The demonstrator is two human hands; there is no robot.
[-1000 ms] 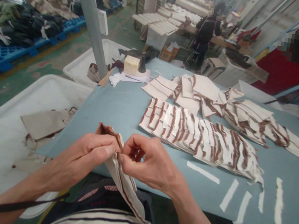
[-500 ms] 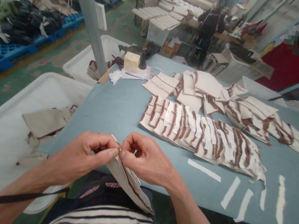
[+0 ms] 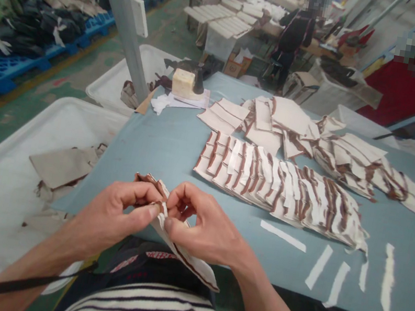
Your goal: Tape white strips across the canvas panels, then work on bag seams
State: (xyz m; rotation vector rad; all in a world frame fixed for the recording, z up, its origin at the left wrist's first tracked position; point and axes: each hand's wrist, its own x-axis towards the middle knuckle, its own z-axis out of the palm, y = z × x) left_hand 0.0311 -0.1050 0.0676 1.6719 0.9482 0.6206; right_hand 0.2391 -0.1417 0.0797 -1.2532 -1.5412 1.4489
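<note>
A cream fabric piece with brown edging [image 3: 192,266] is held at the table's near edge, its lower end hanging toward my striped shirt. My left hand [image 3: 125,209] pinches its upper part between thumb and forefinger. Close beside it, my right hand [image 3: 198,223] is closed on the same piece with bent fingers. The brown-edged top end sticks out beyond my left fingertips. Beyond my hands lies an overlapping row of similar fabric pieces [image 3: 222,163], several with white strips [image 3: 246,164] on them.
Loose white strips [image 3: 283,235] lie on the blue table [image 3: 161,148] at right. A heap of fabric pieces [image 3: 289,117] and a yellowish block [image 3: 183,84] sit farther back. White bins [image 3: 3,164] stand left beside a metal post [image 3: 124,19]. A person [image 3: 293,37] works behind.
My fingertips have parted slightly, and the right hand has turned a little. The fabric's brown-edged upper end now shows more above my left hand.
</note>
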